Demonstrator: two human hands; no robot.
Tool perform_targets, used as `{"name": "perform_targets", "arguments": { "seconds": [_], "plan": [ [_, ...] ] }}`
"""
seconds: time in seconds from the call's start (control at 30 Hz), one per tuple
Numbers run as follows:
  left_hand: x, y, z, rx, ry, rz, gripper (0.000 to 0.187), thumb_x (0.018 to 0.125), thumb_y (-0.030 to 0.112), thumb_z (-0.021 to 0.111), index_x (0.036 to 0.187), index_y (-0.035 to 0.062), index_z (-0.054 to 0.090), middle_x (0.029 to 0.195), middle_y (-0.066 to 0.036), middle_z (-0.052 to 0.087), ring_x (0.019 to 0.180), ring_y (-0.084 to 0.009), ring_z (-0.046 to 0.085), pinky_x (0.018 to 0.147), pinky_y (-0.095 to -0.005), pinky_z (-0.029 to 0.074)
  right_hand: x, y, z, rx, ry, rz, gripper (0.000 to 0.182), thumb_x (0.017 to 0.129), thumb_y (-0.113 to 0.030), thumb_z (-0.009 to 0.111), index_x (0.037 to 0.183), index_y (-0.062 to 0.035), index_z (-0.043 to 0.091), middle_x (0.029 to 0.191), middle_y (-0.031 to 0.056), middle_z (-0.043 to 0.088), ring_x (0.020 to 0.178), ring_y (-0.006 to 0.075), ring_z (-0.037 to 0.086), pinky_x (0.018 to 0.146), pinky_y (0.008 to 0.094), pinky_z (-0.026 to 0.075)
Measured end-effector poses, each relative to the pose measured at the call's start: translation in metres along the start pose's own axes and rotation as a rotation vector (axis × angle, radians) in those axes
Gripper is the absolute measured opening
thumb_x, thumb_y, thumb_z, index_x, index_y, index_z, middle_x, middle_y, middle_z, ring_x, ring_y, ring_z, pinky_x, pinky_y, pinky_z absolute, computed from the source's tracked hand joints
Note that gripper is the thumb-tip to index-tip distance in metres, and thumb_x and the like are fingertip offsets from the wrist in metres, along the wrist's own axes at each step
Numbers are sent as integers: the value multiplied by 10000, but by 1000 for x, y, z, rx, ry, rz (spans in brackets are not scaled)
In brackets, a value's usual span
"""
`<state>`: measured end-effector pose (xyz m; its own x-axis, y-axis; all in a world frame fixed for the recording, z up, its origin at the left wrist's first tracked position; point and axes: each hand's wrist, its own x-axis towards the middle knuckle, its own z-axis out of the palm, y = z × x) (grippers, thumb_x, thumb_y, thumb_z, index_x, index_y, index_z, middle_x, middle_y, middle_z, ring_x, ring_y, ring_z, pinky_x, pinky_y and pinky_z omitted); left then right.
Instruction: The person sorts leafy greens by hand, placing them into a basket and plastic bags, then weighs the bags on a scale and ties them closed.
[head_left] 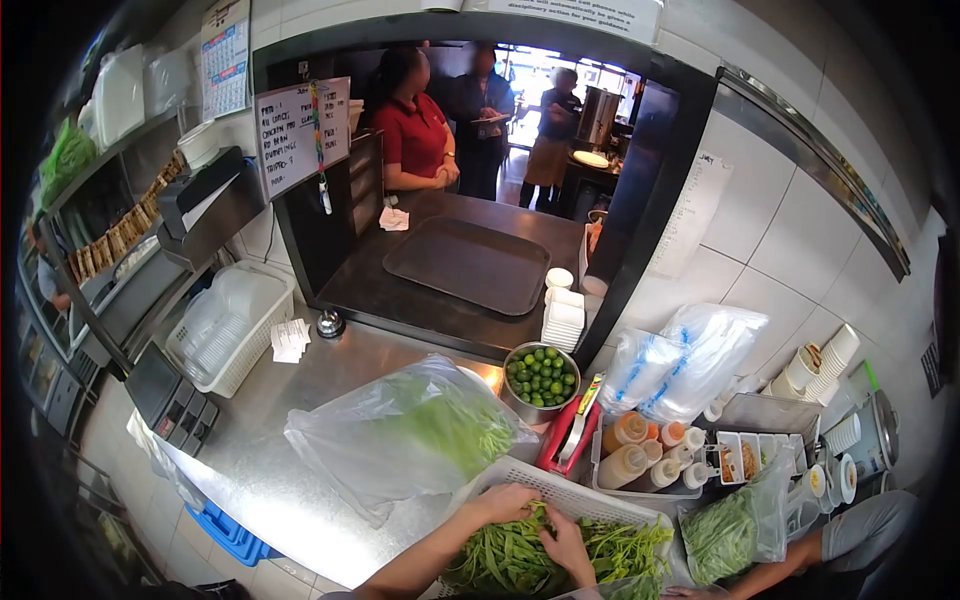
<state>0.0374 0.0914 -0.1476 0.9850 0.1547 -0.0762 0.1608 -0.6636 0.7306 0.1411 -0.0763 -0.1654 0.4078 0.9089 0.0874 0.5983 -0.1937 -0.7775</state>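
Observation:
My left hand (507, 502) and my right hand (566, 551) are close together over a white perforated basket (630, 508). Both have their fingers closed on the stems of long-leaved greens (505, 556), which heap up under them. A second pile of greens (628, 546), with paler stems, lies in the basket's right half. Just beyond the basket rests a see-through plastic bag (400, 425) holding leafy vegetables. To the right, another bag of greens (735, 528) leans near a co-worker's arm (790, 562).
A metal bowl of limes (541, 377), a red tape dispenser (570, 435) and a bin of sauce bottles (640, 455) stand behind the basket. A dark tray (468, 265) lies in the pass-through window, with people beyond. A bell (330, 323) and a plastic crate (232, 325) are at left.

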Motion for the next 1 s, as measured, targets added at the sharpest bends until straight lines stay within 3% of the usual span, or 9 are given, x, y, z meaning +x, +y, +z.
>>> {"name": "perform_targets", "arguments": {
  "seconds": [0.03,0.07,0.17,0.27,0.47,0.57,0.67,0.77,1.0],
  "plan": [
    [0,1,2,-5,18,36,247,755,161,625,960,40,559,959,-159,591,929,-343,564,773,-430,452,-3,-2,2,58,-67,66,443,775,-124,633,1186,-8,517,996,206,611,913,311,595,806,345,451],
    [0,1,2,-7,34,73,236,760,151,618,956,37,556,948,-154,587,923,-345,561,767,-431,449,-1,-16,-5,97,-155,185,473,783,-136,658,1206,10,503,976,176,630,894,222,601,812,309,447],
    [1,3,-2,-24,51,176,225,767,129,607,959,34,540,930,-142,575,912,-346,555,745,-420,442,-3,27,13,287,-84,126,407,767,-198,670,1114,-21,552,788,155,618,712,210,582,688,312,450],
    [6,0,1,-76,76,267,247,818,185,597,1008,43,530,975,-116,565,865,-328,562,708,-401,447,0,59,21,414,-71,154,265,759,-126,678,967,3,574,673,61,568,616,99,492,597,248,412],
    [-2,32,-21,-280,247,97,220,796,150,602,976,33,553,929,-158,607,879,-348,577,745,-387,463,4,9,1,653,49,314,127,759,-14,658,776,-14,531,647,-28,512,591,40,431,542,204,350],
    [4,9,-7,-123,272,187,258,814,204,614,1026,60,582,931,-143,626,849,-317,593,708,-390,471,4,10,1,685,76,324,123,769,-8,647,760,-26,526,658,-38,525,603,28,445,546,189,350],
    [1,17,-11,-156,323,167,220,816,223,576,930,36,593,836,-189,621,804,-358,596,716,-418,473,2,-4,-7,690,97,293,100,772,12,632,834,-18,560,676,-39,540,616,23,468,564,177,368],
    [1,16,-13,-1,215,29,225,819,243,557,930,51,602,832,-178,628,771,-367,597,690,-435,474,1,-14,-10,765,123,285,147,789,34,617,917,-13,563,780,-10,585,700,59,544,634,198,428],
    [3,10,-7,-77,366,119,191,801,210,583,911,56,608,801,-146,627,699,-340,591,629,-407,473,3,-29,-14,777,69,267,224,834,-15,591,1055,1,559,889,25,601,757,90,567,701,232,460]
  ]
}}
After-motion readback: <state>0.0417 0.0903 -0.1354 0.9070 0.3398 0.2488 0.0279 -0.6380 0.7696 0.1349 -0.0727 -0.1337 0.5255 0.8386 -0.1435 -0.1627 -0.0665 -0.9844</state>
